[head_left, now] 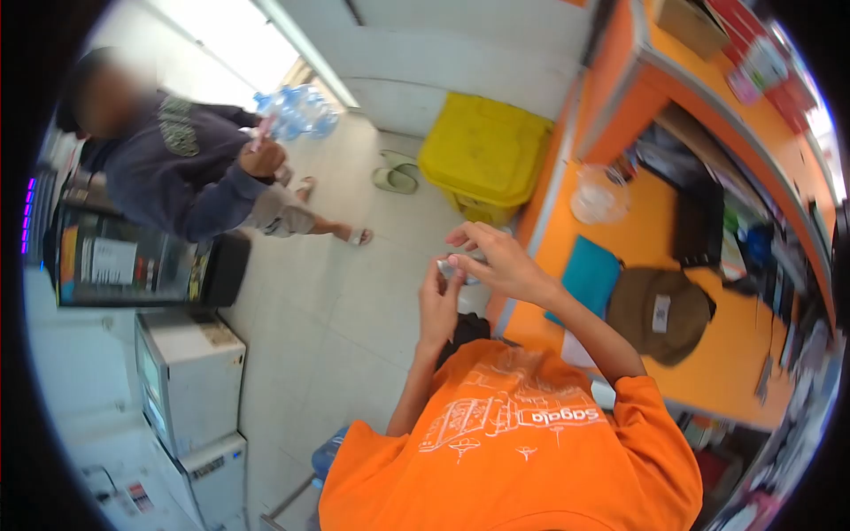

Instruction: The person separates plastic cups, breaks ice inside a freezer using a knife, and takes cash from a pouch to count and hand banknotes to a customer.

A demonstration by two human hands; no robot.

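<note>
Both of my hands are raised together in front of my orange shirt [505,434]. A small whitish, silvery thing [445,265] sits between their fingertips; it is too small and covered to name. My left hand [437,310] has its fingers and thumb closed around it from below. From the right comes my right hand [503,267], its thumb and bent fingers pressed to the same small thing, with the upper fingers curving over it. Behind the hands, something clear or whitish shows partly near the desk edge, mostly hidden.
An orange desk [735,380] at right holds a brown cap [660,314], a teal pouch [584,279] and a clear plastic container [598,195]. Ahead are a yellow bin [487,155], green slippers [396,173] and water bottles [301,111]. A person [177,168] stands left, near white cabinets [195,380].
</note>
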